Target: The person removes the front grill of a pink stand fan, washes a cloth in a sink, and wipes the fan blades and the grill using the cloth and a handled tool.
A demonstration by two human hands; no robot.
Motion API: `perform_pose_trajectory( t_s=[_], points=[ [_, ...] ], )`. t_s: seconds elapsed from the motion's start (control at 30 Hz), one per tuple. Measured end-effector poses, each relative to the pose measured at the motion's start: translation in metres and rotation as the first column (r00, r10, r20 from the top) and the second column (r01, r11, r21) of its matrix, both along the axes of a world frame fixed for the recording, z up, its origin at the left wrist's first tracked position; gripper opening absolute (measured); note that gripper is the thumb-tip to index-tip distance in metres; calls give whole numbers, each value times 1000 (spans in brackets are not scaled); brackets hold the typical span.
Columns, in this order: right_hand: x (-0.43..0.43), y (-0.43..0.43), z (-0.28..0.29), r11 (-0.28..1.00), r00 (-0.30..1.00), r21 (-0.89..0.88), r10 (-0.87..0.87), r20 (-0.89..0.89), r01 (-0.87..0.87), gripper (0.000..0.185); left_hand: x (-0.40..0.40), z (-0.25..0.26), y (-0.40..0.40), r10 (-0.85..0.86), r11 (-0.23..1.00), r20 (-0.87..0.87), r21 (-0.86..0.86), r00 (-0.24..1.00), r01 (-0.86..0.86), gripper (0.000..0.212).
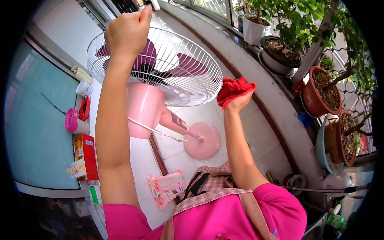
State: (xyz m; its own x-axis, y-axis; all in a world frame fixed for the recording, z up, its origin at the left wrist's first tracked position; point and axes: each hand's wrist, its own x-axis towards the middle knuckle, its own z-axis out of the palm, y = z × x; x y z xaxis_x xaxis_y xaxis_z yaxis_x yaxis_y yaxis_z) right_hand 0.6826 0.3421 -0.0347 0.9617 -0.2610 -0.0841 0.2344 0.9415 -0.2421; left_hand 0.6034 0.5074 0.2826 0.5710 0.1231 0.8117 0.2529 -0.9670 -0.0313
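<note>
A pink pedestal fan [146, 105] with purple blades stands in front of me, its head tilted inside a white wire guard [192, 93]. My left hand [128, 34] is curled at the guard's far upper left side; whether its fingers hold the rim is hidden by the hand itself. At the guard's right edge, my right hand [240, 100] holds a bunched red cloth [232, 90] against or close to the wires. A white cord hangs from the motor housing towards the round pink base [202, 140] on the tiled floor.
Potted plants, among them one in a terracotta pot [321, 93], line the ledge on the right. On the left ledge are a pink-topped container [76, 122], a red box [90, 157] and a white tub [83, 88]. A floral plastic pouch [166, 188] lies near my apron.
</note>
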Motion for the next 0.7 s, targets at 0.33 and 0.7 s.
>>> perform_pose_trajectory(
  t_s=[0.33,0.7],
  points=[
    [-8,74,-24,644,964,-729,-252,86,234,29,-5,-6,-15,-15,997,-22,-69,1000,14,56],
    [-41,116,-40,569,536,51,735,416,-821,45,-21,-6,-43,-192,980,82,-39,978,196,40]
  ],
)
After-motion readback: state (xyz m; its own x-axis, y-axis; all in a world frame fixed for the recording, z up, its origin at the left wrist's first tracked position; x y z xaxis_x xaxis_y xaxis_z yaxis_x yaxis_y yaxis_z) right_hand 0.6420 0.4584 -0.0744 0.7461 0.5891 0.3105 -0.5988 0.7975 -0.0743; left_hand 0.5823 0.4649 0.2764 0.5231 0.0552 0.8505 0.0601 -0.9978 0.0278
